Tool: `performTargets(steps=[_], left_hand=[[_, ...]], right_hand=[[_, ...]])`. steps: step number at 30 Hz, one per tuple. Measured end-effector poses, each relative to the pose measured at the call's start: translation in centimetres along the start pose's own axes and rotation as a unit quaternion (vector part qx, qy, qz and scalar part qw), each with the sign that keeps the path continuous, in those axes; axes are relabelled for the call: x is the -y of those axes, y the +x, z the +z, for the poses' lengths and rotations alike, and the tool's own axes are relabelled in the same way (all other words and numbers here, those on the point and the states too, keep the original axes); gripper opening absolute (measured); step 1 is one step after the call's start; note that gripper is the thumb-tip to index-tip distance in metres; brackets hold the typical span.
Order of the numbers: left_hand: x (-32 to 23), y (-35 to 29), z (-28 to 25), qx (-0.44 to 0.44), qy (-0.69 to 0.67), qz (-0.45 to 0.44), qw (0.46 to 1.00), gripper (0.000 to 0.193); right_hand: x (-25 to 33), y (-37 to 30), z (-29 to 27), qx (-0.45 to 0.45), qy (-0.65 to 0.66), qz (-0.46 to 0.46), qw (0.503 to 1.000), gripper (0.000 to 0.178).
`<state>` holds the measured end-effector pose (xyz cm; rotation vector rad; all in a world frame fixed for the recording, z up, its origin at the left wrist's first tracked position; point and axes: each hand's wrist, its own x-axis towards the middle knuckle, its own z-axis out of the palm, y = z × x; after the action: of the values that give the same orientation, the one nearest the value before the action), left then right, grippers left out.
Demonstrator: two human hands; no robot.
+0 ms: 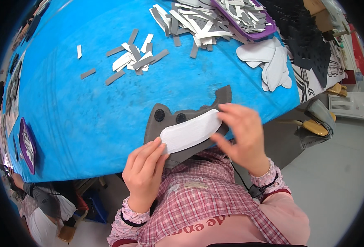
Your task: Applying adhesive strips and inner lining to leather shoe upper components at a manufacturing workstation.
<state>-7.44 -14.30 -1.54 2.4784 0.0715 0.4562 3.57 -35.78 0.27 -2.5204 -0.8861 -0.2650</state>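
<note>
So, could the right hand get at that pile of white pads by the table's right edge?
Probably yes: only blue tablecloth seems to lie between the right hand and the pile of white pads. It might first have to leave the curved white pad beside its fingertips.

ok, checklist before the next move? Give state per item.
1. Left hand touching white curved pad, left end: ok.
2. Right hand gripping pad's right end: cannot tell, blurred.
3. Pad overlapping dark grey sheet piece: ok.
4. Pad pressed flat: cannot tell.
5. Black round patches in view: ok, both.
6. Loose grey and white strips off the sheet piece: ok, apart on blue table cover.
</note>
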Motion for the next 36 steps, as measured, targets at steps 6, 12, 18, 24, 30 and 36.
performTargets(steps=[6, 12, 18, 24, 30, 36], left_hand=[[0.2, -0.2, 0.3, -0.004, -0.006, -0.003, 1.000, 0.033], [-0.1, 0.3, -0.4, -0.008, 0.014, 0.032, 0.999, 0.029], [-0.3, 0.2, 0.1, 0.166, 0.032, 0.102, 0.980, 0.069], [-0.7, -0.7, 1.2, 0.171, 0.051, 0.144, 0.974, 0.073], [1.1, -0.8, 1.2, 0.146, 0.064, 0.170, 0.972, 0.072], [1.9, -1.1, 2.3, 0.075, 0.047, 0.188, 0.978, 0.060]], right_hand=[[2.4, -1.2, 2.5, 0.114, 0.101, -0.189, 0.970, 0.063], [2.7, -0.4, 2.9, 0.134, 0.128, -0.156, 0.970, 0.061], [2.7, -0.8, 3.8, 0.124, 0.120, -0.167, 0.971, 0.064], [2.5, -2.2, 3.6, 0.119, 0.048, -0.196, 0.972, 0.073], [1.6, -3.0, 3.8, 0.068, -0.018, -0.173, 0.982, 0.086], [2.2, -2.7, 3.2, 0.064, -0.012, -0.152, 0.986, 0.081]])
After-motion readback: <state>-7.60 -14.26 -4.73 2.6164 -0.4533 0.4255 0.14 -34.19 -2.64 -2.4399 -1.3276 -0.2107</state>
